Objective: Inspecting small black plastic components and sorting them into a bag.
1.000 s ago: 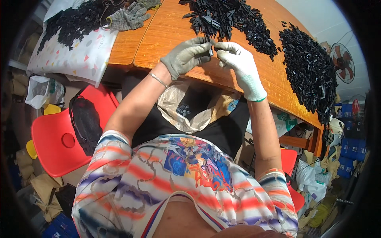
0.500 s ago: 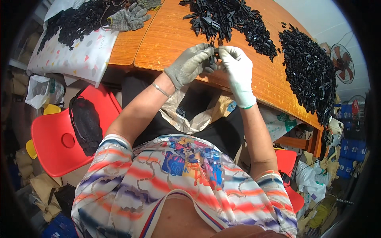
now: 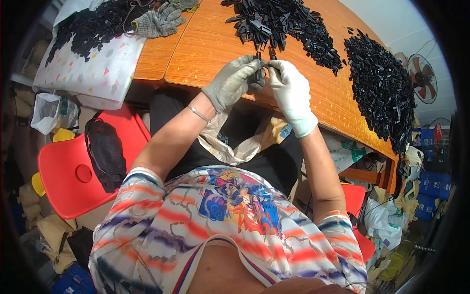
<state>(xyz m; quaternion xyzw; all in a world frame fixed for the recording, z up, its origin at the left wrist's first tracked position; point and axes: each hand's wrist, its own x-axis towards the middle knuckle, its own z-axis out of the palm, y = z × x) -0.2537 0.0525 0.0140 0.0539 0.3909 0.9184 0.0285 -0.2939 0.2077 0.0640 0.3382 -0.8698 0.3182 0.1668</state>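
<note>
Fingers (image 3: 245,67) gripping black part (image 3: 258,67), wooden table (image 3: 208,51) beneath

Worn are a striped shirt (image 3: 240,206), bracelet (image 3: 199,113), grey glove (image 3: 227,83) and white glove (image 3: 293,95).

Forearms (image 3: 172,134) stretched forward, left fingers (image 3: 248,65) curled, right fingers (image 3: 280,68) pinched

Orange-brown wood tabletop (image 3: 205,49) across the top, patterned white sheet (image 3: 100,78) draped upper left, red chair (image 3: 66,181) at left, another red seat (image 3: 354,196) lower right, pale wall (image 3: 391,22) upper right with a red-bladed fan (image 3: 422,78) near it, blue packs (image 3: 433,185) piled at right edge.
</note>
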